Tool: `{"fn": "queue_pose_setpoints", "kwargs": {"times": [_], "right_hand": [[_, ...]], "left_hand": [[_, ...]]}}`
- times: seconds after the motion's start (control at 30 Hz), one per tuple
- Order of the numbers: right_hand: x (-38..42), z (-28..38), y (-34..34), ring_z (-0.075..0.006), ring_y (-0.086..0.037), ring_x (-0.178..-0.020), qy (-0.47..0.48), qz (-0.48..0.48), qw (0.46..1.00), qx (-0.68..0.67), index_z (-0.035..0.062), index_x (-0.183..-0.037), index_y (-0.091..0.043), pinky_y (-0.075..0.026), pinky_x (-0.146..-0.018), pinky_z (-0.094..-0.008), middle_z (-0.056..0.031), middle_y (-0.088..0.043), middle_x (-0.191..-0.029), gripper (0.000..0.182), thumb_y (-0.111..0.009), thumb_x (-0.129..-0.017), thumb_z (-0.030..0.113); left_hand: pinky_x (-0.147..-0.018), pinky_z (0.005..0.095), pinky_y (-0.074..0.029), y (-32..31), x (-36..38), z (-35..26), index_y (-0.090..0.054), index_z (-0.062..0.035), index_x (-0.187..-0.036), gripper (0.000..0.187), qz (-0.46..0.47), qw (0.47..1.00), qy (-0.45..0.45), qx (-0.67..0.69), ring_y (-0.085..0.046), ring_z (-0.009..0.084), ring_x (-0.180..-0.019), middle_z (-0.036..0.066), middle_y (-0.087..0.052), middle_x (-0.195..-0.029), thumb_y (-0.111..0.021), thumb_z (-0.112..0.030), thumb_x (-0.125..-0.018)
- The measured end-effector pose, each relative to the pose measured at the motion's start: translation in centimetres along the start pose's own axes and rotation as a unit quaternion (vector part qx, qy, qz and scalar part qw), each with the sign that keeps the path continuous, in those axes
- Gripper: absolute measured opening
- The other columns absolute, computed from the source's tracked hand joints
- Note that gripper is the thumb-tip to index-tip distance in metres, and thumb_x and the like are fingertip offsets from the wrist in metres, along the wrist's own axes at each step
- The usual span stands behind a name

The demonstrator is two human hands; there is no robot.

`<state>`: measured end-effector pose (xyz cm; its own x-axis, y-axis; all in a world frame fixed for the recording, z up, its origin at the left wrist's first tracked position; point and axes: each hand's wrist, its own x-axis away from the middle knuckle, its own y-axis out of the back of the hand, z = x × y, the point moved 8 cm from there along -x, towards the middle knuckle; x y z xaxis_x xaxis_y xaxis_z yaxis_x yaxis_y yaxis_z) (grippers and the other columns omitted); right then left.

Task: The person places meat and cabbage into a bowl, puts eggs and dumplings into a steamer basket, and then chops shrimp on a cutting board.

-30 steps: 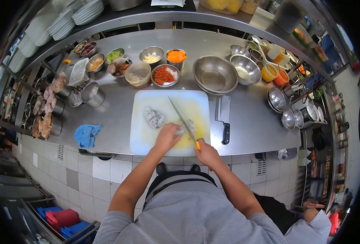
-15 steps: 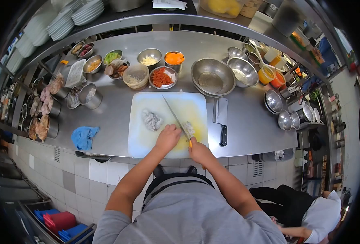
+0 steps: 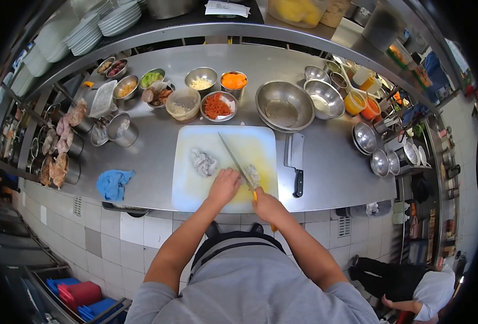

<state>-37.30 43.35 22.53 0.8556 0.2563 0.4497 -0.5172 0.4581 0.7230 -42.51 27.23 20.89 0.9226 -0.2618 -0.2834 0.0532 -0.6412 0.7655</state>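
A white, yellow-stained cutting board (image 3: 190,191) lies on the steel counter before me. My right hand (image 3: 267,206) is closed around the orange handle of a long, narrow knife (image 3: 232,153), whose blade points away and to the left across the board. My left hand (image 3: 225,185) rests on the board just left of the blade, fingers curled down; anything under them is hidden. Right of the blade sits a small heap of pale chopped pieces (image 3: 252,176). A greyish-white, wet-looking pile of raw food (image 3: 204,163) lies beyond my left hand.
A cleaver (image 3: 294,162) lies right of the board, a blue cloth (image 3: 113,184) to the left. Large steel bowls (image 3: 285,105), a bowl of orange-red shreds (image 3: 217,106) and a lidded tub (image 3: 183,104) stand behind it. A co-worker (image 3: 412,286) is at the lower right.
The whole view has shifted slightly. Both hands and the knife keep nearly the same place on the board. The co-worker at the lower right has changed posture.
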Motion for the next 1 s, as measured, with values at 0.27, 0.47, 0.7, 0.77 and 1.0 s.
{"fn": "queue_pose_setpoints", "kwargs": {"times": [0.27,0.47,0.7,0.77,1.0], "right_hand": [[-3.0,-0.7,-1.9,-0.0513,-0.071,-0.098,0.000,-0.033,0.999,-0.002,-0.0024,-0.130,-0.048,-0.055,-0.089,-0.0595,-0.0340,-0.072,-0.104,0.040,-0.057,-0.103,0.025],[-0.2,0.9,1.2,-0.0514,-0.071,-0.100,0.019,0.007,0.999,0.036,-0.0023,-0.127,-0.048,-0.055,-0.090,-0.0596,-0.0330,-0.073,-0.105,0.038,-0.057,-0.103,0.026],[1.4,-0.1,-3.1,-0.0515,-0.071,-0.101,-0.036,0.013,0.999,0.025,-0.0009,-0.127,-0.046,-0.054,-0.090,-0.0608,-0.0343,-0.072,-0.106,0.037,-0.057,-0.103,0.024],[-0.1,-0.6,-3.1,-0.0516,-0.071,-0.101,-0.037,-0.005,0.999,0.016,-0.0007,-0.127,-0.046,-0.054,-0.090,-0.0610,-0.0347,-0.072,-0.106,0.036,-0.056,-0.103,0.024],[1.8,1.3,-0.1,-0.0517,-0.070,-0.102,-0.012,0.022,0.999,0.020,-0.0003,-0.126,-0.048,-0.053,-0.092,-0.0607,-0.0339,-0.072,-0.105,0.034,-0.055,-0.102,0.024]], "left_hand": [[-0.092,0.0469,-0.051,0.2,0.4,0.0,-0.066,-0.0045,-0.103,0.019,0.016,1.000,-0.010,-0.014,-0.059,0.0376,-0.102,0.014,-0.061,-0.103,-0.076,-0.010,-0.088],[-0.094,0.0467,-0.052,1.9,1.4,0.1,-0.068,-0.0052,-0.107,0.021,-0.057,0.997,0.014,0.056,-0.060,0.0386,-0.106,0.015,-0.061,-0.106,-0.075,-0.009,-0.087],[-0.094,0.0472,-0.053,0.2,1.4,0.6,-0.068,-0.0046,-0.106,0.018,0.034,0.999,0.007,0.015,-0.060,0.0390,-0.109,0.015,-0.061,-0.107,-0.073,-0.009,-0.089],[-0.094,0.0471,-0.053,0.1,1.2,0.4,-0.068,-0.0043,-0.106,0.018,0.046,0.999,0.004,0.008,-0.061,0.0389,-0.109,0.015,-0.061,-0.107,-0.073,-0.009,-0.090],[-0.092,0.0473,-0.054,0.5,1.0,0.4,-0.068,-0.0039,-0.104,0.016,0.025,0.999,0.013,0.019,-0.061,0.0391,-0.107,0.015,-0.062,-0.106,-0.073,-0.010,-0.090]]}}
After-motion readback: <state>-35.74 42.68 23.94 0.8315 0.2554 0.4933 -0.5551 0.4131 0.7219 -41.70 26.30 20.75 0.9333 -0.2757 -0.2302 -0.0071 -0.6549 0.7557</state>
